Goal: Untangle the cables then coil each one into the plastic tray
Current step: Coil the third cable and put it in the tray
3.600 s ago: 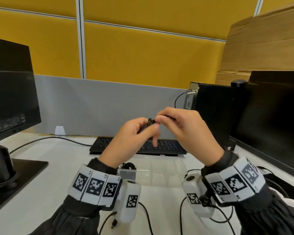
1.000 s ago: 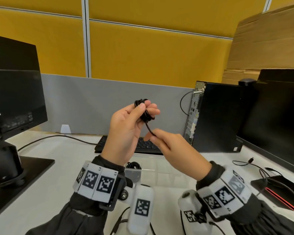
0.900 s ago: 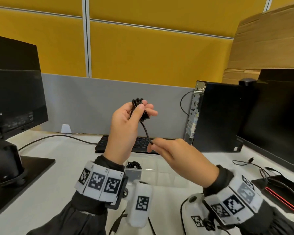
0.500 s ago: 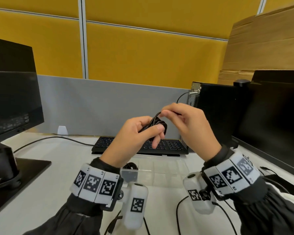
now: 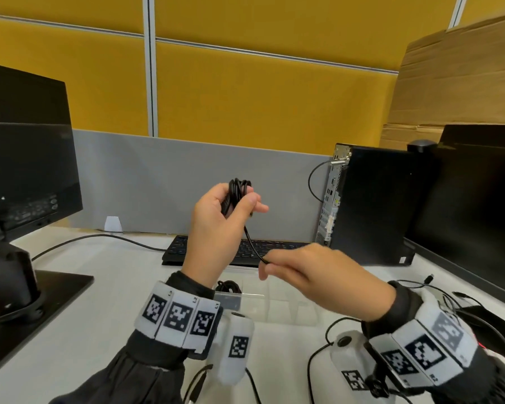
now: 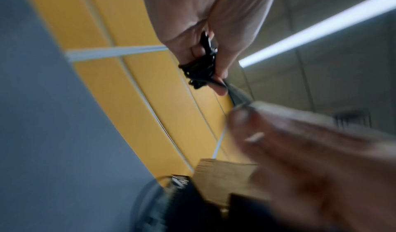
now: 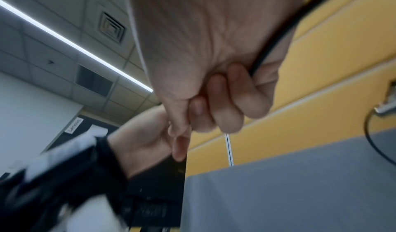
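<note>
My left hand [image 5: 242,202] is raised above the desk and grips a small coil of black cable [image 5: 238,189] between thumb and fingers. A short tail of the cable runs down to my right hand [image 5: 267,265], which pinches it lower and to the right. In the left wrist view the coil [image 6: 199,71] sits in the curled fingers, and the right hand is a blur. The right wrist view shows the cable [image 7: 278,37] passing into my curled fingers. A clear plastic tray [image 5: 277,307] lies on the desk below the hands, with another coiled black cable [image 5: 229,287] at its left end.
A black keyboard [image 5: 245,249] lies behind the tray. A PC tower [image 5: 368,205] and a monitor [image 5: 478,205] stand at the right, and another monitor [image 5: 27,170] on its base [image 5: 50,290] at the left. Loose thin cables [image 5: 438,290] lie at the right.
Half a second ago both hands met at the coil. My right hand has now dropped down and right along the tail, and my left hand has lifted the coil higher.
</note>
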Tool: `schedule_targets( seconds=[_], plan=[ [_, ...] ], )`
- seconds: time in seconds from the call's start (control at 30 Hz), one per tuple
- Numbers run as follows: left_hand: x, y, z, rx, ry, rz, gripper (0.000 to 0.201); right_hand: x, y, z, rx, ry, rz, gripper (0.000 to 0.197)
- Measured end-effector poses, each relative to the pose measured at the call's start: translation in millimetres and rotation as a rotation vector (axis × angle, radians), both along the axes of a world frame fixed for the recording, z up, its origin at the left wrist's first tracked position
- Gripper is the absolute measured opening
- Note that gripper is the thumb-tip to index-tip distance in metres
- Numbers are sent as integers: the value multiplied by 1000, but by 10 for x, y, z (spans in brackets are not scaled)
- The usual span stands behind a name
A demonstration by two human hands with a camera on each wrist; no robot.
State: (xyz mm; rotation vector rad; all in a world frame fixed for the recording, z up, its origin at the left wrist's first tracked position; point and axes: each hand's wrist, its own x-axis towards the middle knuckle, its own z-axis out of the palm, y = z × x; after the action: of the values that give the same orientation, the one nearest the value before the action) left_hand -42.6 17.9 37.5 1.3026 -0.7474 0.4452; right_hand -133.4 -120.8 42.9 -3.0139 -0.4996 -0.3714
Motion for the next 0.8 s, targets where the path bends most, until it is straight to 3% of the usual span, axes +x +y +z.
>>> schedule_targets(
  seconds=[0.07, 0.17, 0.27, 0.37, 0.47, 0.53, 0.63, 0.7, 0.8],
  plan=[
    [45, 15, -40, 166, -70, 61, 11, -44, -31, 159, 6, -208, -15, 30],
    [-30, 6, -50, 262, -98, -136, 36, 40, -108, 350, 150, -577, 65, 28],
    [-147, -3, 18, 283, -75, -295, 32, 211, -165, 347, 330, -676, 94, 23],
    [-188, 37, 69, 209, -50, -373, 22, 338, -267, 267, 435, -505, 5, 23],
    [-196, 37, 80, 12, -13, -431, 19, 385, -292, 157, 430, -76, -31, 28],
    [-162, 9, 88, -181, 52, -363, 16, 387, -241, 40, 312, 97, -39, 31],
    [-66, 11, 102, -341, 110, -135, 14, 326, -124, -147, 165, 180, 28, 32],
    [3, 14, 55, -222, 64, 13, 10, 250, -24, -151, 134, 126, 116, 30],
    [86, 29, -63, 154, -50, 115, 20, 135, 62, 100, 159, -90, 204, 24]
  ],
)
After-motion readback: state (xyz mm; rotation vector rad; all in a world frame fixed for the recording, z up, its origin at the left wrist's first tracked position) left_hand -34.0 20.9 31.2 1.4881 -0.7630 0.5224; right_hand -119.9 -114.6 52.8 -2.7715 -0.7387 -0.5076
